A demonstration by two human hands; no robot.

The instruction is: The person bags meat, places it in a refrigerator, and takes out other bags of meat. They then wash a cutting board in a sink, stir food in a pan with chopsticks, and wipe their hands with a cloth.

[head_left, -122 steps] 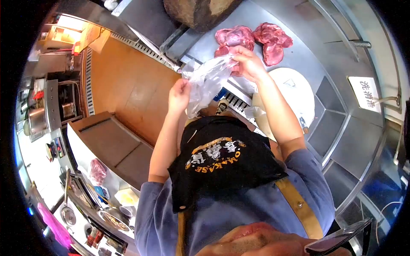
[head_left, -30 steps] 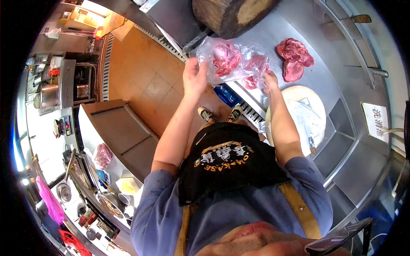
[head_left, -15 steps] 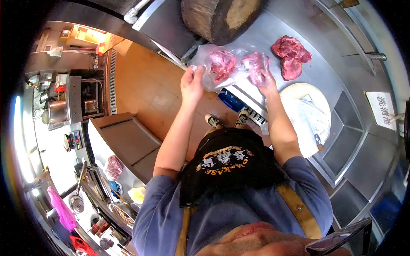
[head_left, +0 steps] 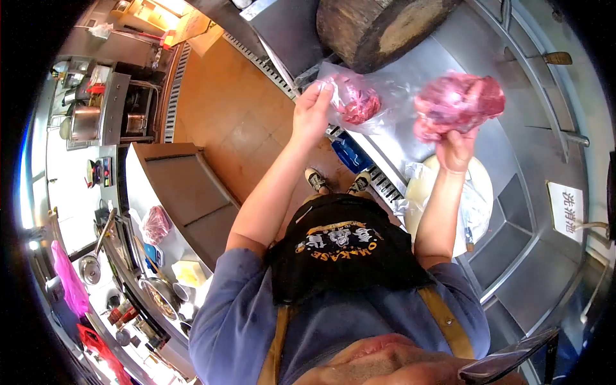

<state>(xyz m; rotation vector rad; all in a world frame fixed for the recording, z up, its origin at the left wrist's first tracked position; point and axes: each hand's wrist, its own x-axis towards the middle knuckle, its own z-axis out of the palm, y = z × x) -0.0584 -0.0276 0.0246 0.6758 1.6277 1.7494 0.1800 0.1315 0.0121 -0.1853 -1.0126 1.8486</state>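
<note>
My left hand (head_left: 312, 112) pinches the edge of a clear plastic bag (head_left: 378, 86) that lies on the steel counter (head_left: 436, 58); a red piece of meat (head_left: 360, 106) shows inside the bag. My right hand (head_left: 457, 151) is raised above the counter and grips a large raw meat chunk (head_left: 457, 102) from below, to the right of the bag. A black apron covers my front.
A round wooden chopping block (head_left: 378, 22) stands behind the bag. A white round cutting board (head_left: 478, 192) with plastic on it lies under my right arm. Steel sink basins (head_left: 532, 256) are at right. A blue object (head_left: 351, 154) sits under the counter edge. Another counter at left holds bagged meat (head_left: 154, 224).
My right hand has left the bag and lifted a large meat chunk up to the right. One piece stays in the bag, still held by my left hand.
</note>
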